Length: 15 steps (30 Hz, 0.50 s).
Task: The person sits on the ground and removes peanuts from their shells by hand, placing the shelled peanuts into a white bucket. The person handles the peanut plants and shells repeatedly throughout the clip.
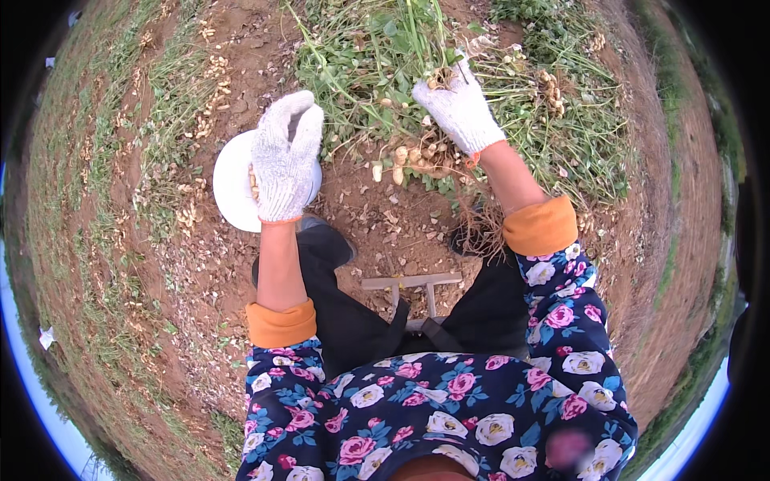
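Note:
White knit gloves with orange cuffs cover both hands. Over the right part of a white bucket (231, 180) is my left hand (286, 156), its fingers bent towards the thumb; whether anything is between them is hidden. Peanuts (253, 180) show in the bucket beside that glove. My right hand (460, 105) is closed around the root end of a peanut plant (441, 78), with pods at the fingers and green stems reaching away. Just below that hand, more peanut pods (415, 156) hang on roots above the soil.
Pulled peanut plants (559, 126) lie in a heap ahead and to the right. Rows of plants with pods (210, 90) stretch along the left. A wooden frame (412, 281) is between my legs, and a tangle of dry roots (484, 225) lies by my right foot.

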Tool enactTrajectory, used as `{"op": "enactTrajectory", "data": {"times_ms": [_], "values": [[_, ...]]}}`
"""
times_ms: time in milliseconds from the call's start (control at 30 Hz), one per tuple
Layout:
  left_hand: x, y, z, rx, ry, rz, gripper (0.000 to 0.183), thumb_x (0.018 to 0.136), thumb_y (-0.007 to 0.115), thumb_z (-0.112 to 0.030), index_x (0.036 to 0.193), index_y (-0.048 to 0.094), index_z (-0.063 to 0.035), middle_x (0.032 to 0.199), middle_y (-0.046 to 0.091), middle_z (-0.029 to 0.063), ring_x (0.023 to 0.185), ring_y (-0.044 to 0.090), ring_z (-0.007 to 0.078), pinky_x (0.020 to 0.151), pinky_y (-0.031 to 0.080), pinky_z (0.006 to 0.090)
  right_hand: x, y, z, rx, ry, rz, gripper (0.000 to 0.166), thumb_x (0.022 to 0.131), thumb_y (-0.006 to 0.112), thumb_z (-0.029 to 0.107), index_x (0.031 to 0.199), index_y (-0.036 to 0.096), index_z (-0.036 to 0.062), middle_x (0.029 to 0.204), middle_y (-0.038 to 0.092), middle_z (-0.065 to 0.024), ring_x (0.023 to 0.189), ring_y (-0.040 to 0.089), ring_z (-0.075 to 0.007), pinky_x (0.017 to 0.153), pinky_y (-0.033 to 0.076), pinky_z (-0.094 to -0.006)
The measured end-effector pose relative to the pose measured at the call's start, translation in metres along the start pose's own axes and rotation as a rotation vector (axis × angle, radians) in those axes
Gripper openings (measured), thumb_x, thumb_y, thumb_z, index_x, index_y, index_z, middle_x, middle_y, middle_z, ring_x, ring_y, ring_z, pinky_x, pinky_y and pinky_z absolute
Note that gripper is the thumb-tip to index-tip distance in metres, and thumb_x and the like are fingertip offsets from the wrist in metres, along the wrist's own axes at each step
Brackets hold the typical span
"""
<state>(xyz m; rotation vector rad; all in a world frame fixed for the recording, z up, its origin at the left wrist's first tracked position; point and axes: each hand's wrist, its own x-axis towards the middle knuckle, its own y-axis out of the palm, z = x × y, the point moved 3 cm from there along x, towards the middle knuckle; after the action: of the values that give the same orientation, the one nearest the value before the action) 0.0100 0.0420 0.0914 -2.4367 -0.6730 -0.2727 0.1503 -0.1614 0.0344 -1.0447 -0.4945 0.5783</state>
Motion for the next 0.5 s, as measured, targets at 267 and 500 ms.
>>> {"op": "enactTrajectory", "data": {"times_ms": [267, 500], "values": [[-0.041, 0.061, -0.013, 0.015, -0.163, 0.39, 0.02, 0.084, 0.068, -0.016, 0.095, 0.063, -0.0008, 0.09, 0.063, 0.0063, 0.079, 0.06, 0.0152, 0.072, 0.049, 0.0296, -0.012, -0.012, -0.004, 0.195, 0.037, -0.028, 0.036, 0.097, 0.034, 0.033, 0.122, 0.059, 0.0252, 0.127, 0.061, -0.0036, 0.126, 0.047, -0.0375, 0.116, 0.016, -0.0475], [-0.05, 0.063, -0.017, -0.547, -0.53, 0.331, 0.02, 0.091, 0.058, -0.012, 0.106, 0.059, 0.0016, 0.09, 0.065, 0.0076, 0.08, 0.062, 0.016, 0.073, 0.051, 0.0275, -0.024, -0.025, -0.01, 0.524, 0.158, -0.115, 0.042, 0.096, 0.04, 0.038, 0.123, 0.062, 0.0161, 0.131, 0.055, -0.0166, 0.132, 0.038, -0.0389, 0.118, 0.011, -0.0401]]}}
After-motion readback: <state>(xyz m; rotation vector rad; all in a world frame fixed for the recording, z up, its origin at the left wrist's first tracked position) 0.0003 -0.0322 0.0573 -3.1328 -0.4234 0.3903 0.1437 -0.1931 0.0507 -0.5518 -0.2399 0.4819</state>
